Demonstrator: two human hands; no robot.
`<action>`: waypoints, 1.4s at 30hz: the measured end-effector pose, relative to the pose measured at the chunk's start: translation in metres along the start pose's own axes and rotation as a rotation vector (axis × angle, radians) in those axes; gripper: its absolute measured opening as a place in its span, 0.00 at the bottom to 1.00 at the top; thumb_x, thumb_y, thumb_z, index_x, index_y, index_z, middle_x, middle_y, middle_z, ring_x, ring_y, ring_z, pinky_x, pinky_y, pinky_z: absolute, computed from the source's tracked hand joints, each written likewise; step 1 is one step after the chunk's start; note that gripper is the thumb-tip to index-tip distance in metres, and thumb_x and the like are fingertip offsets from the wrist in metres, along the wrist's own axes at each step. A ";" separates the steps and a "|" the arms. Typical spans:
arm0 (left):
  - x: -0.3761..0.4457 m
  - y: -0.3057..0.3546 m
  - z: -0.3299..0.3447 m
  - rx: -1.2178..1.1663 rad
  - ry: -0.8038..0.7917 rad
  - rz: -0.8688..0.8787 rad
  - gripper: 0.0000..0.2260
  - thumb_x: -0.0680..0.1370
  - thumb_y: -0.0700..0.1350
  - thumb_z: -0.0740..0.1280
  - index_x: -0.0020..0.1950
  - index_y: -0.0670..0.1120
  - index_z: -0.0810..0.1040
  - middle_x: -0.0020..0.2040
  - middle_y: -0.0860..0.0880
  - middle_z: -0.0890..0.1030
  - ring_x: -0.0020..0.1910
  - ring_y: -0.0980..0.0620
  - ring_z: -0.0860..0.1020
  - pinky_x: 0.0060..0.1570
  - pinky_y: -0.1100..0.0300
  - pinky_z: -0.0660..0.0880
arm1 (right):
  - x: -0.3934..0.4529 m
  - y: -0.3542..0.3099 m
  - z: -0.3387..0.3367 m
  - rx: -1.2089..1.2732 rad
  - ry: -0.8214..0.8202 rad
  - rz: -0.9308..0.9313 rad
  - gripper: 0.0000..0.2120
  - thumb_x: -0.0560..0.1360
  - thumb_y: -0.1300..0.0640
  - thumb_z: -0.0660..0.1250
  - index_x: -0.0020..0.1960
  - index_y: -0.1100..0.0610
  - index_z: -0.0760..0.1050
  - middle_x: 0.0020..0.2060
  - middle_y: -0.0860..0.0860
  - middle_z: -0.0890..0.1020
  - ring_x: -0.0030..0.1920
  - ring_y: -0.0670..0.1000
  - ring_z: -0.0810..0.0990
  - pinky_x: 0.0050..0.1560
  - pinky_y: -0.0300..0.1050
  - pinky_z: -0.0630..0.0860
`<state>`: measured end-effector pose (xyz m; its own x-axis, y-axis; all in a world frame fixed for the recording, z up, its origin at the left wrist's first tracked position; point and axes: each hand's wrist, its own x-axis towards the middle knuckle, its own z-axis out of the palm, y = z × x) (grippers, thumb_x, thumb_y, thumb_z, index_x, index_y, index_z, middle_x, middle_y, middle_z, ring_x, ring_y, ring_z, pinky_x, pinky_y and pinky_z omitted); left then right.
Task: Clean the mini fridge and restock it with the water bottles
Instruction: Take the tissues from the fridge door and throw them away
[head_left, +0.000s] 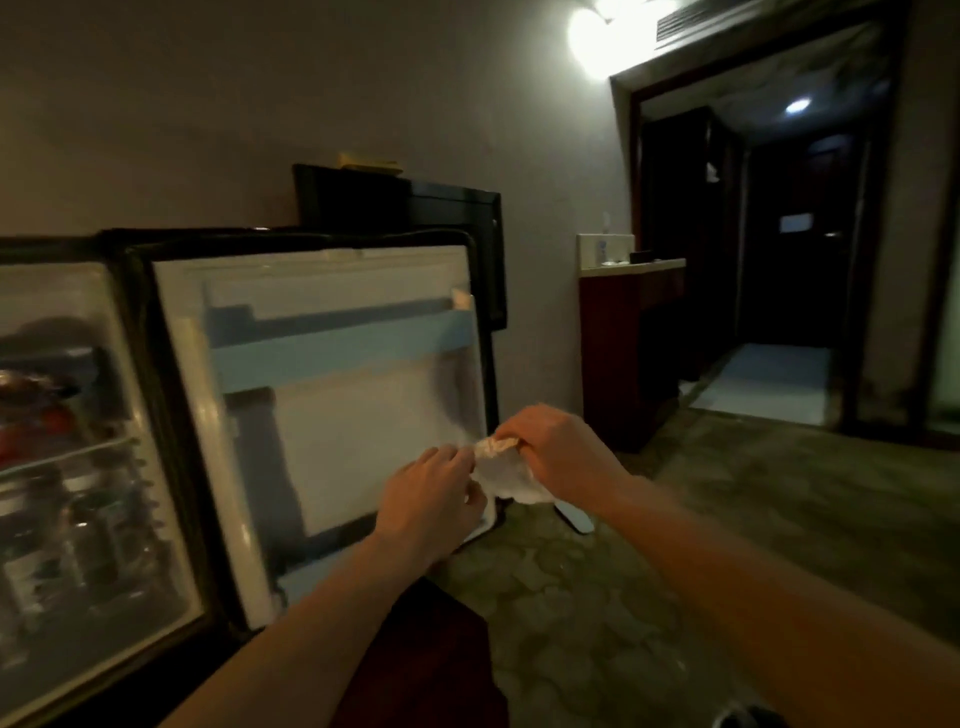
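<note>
Head view: left hand (436, 499) and right hand (556, 452) pinch a white cloth (506, 480) between them, likely folding it to wipe the open fridge door (337, 395).

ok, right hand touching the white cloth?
Touching. The head view shows the right hand pinching the white cloth, fingers curled over its bunched top edge.

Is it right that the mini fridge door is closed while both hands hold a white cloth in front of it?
Not quite. In the head view the mini fridge door stands wide open, its white inner side facing the camera, with the fridge interior showing beside it. The rest holds: the left hand and right hand both grip the white cloth in front of the door.
</note>
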<state>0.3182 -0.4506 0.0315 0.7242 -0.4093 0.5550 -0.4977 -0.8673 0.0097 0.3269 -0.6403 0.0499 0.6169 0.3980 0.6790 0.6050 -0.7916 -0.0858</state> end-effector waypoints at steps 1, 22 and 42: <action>0.000 0.013 0.014 -0.031 -0.012 0.023 0.09 0.79 0.51 0.61 0.56 0.48 0.73 0.53 0.51 0.76 0.55 0.49 0.75 0.48 0.56 0.72 | -0.017 0.013 0.002 -0.007 -0.009 0.028 0.14 0.72 0.60 0.59 0.51 0.59 0.81 0.45 0.54 0.83 0.47 0.55 0.80 0.47 0.54 0.79; -0.007 0.221 0.333 -0.202 -0.578 0.230 0.14 0.79 0.54 0.61 0.61 0.49 0.72 0.59 0.50 0.74 0.58 0.49 0.74 0.58 0.53 0.73 | -0.355 0.250 0.074 -0.016 -0.277 0.810 0.13 0.76 0.66 0.61 0.57 0.57 0.80 0.51 0.52 0.80 0.54 0.53 0.76 0.51 0.40 0.66; -0.060 0.263 0.544 -0.231 -0.922 0.227 0.18 0.81 0.57 0.57 0.68 0.50 0.69 0.65 0.50 0.73 0.62 0.51 0.72 0.60 0.54 0.69 | -0.518 0.335 0.221 0.211 -0.690 1.175 0.22 0.76 0.55 0.66 0.70 0.55 0.71 0.65 0.53 0.76 0.63 0.53 0.75 0.62 0.47 0.72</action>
<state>0.4036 -0.8084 -0.4520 0.6398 -0.7059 -0.3039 -0.6815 -0.7039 0.2003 0.3216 -1.0091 -0.4918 0.8984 -0.2528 -0.3591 -0.4141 -0.7598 -0.5012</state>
